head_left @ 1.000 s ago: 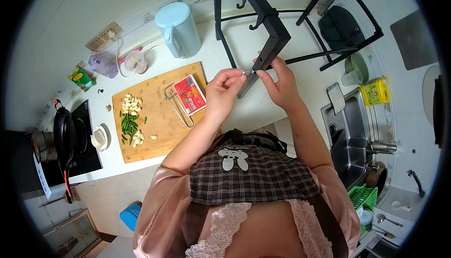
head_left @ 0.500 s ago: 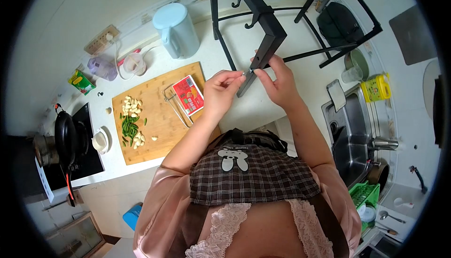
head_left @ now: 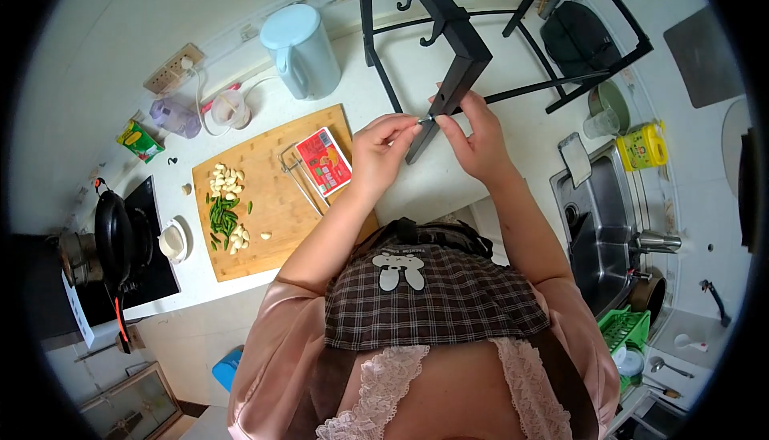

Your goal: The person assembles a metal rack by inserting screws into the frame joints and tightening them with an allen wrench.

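while the right hand (head_left: 478, 150), half-curled, grips the black rack leg (head_left: 456, 79) at the table (head_left: 448, 187), the left hand (head_left: 380, 153) pinches a small metal fastener (head_left: 425, 119) against it, fingertips nearly closed; keep it square, leg braced.

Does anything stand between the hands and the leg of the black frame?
Nothing visible does: the right hand holds the black frame's leg, and the left hand pinches a small shiny piece at it.

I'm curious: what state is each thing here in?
Left hand, pinching a small shiny piece
Right hand, gripping the rack leg
Blue pitcher, upright, lid on
Garlic cloves, peeled, loose on the chopping board
Green chillies, piled
Red packet, label up
White plug, in the socket strip
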Demonstrator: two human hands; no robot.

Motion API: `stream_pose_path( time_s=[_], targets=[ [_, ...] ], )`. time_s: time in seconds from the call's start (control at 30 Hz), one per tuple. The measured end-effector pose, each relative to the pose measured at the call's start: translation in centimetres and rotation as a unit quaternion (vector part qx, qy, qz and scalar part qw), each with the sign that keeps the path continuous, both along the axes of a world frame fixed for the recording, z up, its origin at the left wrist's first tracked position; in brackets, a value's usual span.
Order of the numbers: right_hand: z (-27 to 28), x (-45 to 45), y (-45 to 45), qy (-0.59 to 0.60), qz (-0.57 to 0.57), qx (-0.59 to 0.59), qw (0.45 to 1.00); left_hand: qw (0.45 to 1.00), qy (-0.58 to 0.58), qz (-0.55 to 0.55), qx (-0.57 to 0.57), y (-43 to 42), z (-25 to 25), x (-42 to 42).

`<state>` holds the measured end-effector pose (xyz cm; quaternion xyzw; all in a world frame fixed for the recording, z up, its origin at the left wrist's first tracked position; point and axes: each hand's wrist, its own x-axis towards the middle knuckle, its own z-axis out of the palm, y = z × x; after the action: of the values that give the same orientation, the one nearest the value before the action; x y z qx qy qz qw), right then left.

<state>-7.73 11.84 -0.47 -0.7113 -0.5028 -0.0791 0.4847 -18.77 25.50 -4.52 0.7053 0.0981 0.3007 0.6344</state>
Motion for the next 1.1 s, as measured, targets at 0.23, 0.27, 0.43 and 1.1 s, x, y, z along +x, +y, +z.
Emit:
stream_pose_path(
  time_s=[0.23,0.27,0.43,1.1],
  targets=[
    [-0.1,0.2,0.0,-0.017,0.0,-0.007,1.0,0.998,0.048,-0.003,-0.031,-0.5,-0.2,-0.2],
    [0.0,0.2,0.0,-0.016,0.0,-0.007,1.0,0.998,0.048,-0.003,-0.031,-0.7,-0.3,-0.3],
    [0.3,0.2,-0.1,-0.015,0.01,-0.018,1.0,0.965,0.06,-0.068,-0.244,-0.9,0.7,-0.2],
    [1.3,0.4,-0.4,0.028,0.04,-0.046,0.998,0.991,0.029,-0.088,0.094,1.5,2.4,-0.4]
  ],
)
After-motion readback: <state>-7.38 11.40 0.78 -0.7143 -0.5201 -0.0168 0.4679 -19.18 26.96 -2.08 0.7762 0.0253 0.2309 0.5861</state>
